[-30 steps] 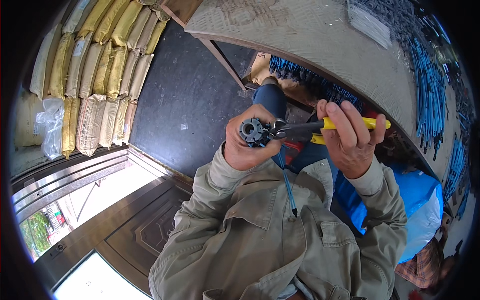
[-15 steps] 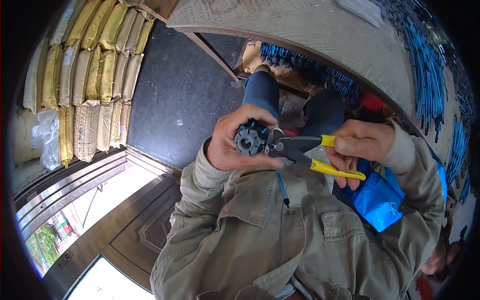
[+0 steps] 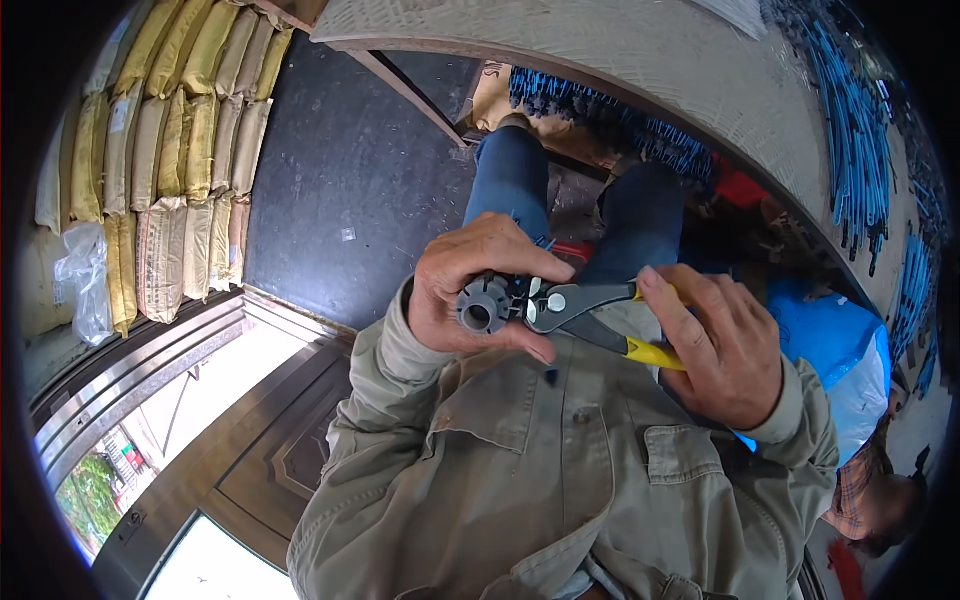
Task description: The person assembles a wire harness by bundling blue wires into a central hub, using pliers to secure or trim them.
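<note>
My left hand [image 3: 478, 290] grips a small grey round plastic part [image 3: 482, 306] with a toothed rim, its open end facing the camera. My right hand [image 3: 718, 340] holds yellow-handled pliers [image 3: 590, 315] by the handles. The pliers' metal jaws touch the right side of the grey part, just by my left thumb. Both hands are raised in front of my chest, above my olive work jacket [image 3: 560, 470] and my blue-trousered knees [image 3: 512, 175].
A curved grey table edge [image 3: 600, 60] runs across the top, with bundles of blue tubes [image 3: 850, 130] on its right. Stacked yellow and tan sacks [image 3: 170, 150] line the left wall. A blue and white bag [image 3: 830, 350] lies at right. A dark floor [image 3: 340, 190] and a door threshold [image 3: 180, 370] are at left.
Both hands came lower and nearer my chest. The pliers' handles, shut together a second ago, are spread apart, and the jaws stay on the grey part.
</note>
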The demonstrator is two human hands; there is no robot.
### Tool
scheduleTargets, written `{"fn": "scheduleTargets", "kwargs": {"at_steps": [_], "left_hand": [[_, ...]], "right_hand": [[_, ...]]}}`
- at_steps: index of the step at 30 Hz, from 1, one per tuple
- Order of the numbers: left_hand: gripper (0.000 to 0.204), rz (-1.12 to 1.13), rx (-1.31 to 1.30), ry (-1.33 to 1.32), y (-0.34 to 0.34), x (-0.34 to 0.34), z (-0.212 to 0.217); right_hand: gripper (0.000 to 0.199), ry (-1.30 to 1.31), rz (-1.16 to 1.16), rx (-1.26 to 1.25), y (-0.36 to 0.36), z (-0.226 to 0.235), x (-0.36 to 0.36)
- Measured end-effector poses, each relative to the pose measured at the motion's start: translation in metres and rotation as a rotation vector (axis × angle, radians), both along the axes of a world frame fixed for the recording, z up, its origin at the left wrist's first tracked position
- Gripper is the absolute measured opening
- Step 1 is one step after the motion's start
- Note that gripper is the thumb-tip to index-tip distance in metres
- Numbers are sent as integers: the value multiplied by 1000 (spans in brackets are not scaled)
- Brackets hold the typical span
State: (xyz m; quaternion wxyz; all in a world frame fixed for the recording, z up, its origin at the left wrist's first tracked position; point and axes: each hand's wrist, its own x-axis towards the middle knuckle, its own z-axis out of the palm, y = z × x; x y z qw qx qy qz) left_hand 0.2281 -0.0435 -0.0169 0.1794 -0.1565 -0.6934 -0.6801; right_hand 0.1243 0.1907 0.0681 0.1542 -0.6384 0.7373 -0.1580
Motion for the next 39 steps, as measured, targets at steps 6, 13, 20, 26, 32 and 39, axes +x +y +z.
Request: {"fn": "scheduleTargets", "kwargs": {"at_steps": [6,13,20,26,32,39], "left_hand": [[58,-236,-20,15,-5,-8,4],[56,-117,78,-6,-8,-2,-8],[61,-280,-11,-24,-10,-11,-4],[57,-107,67,-14,-6,-4,-10],[56,32,27,-13,7,-2,-4],[50,164,33,-62,1,-2,6]], "right_hand": [[70,-1945,-369,721,1,-15,-39],[55,-78,-24,57,-3,7,-5],[59,-1134,15,423,16,-4,-38],[51,-157,98,15,-2,11,-29],[45,356,-61,-134,-7,-12,-24],[34,375,-45,43,-27,14,-35]]}}
